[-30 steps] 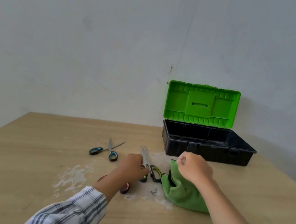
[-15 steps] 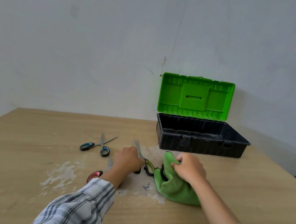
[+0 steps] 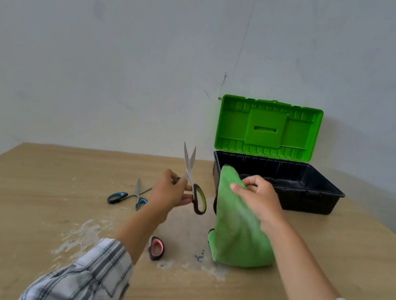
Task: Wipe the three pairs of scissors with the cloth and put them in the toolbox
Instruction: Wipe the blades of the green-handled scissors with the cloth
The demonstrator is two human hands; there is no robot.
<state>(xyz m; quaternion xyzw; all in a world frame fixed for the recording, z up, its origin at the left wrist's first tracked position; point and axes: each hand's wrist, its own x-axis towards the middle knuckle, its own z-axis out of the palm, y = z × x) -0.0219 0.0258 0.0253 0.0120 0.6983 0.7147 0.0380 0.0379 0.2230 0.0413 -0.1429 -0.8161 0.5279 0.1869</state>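
I see the steel scissors with black and yellow-green handles (image 3: 188,171) held up off the desk, blades pointing upward and slightly parted. Their tips show against the pale grey wall (image 3: 102,58), just left of the black plastic toolbox (image 3: 312,203). The left hand (image 3: 168,193) holds them, its fingers pinched around the scissors just below the pivot. One handle loop hangs free, below and to the right of the hand. Just beside that loop, with a narrow gap between, hangs the bright green cloth (image 3: 238,235). The right hand (image 3: 257,200) grips it near its top edge with curled fingers and thumb, and the cloth's lower end rests bunched on the light wooden desk (image 3: 30,201). A second pair, the steel scissors with blue and black handles (image 3: 137,191), lies flat on the desk to the left of the left hand. Its blades are slightly open and point away from me. Of the third pair I make out only a black handle loop with a pink lining (image 3: 156,247) on the desk beside the left forearm; the arm hides the rest. The toolbox stands behind the cloth at the far edge of the desk, its green lid (image 3: 267,128) swung upright against the wall and its tray dark inside. White scuffed patches (image 3: 81,232) mark the desk nearer to me, and both forearms come out of grey-and-white plaid sleeves (image 3: 84,284).
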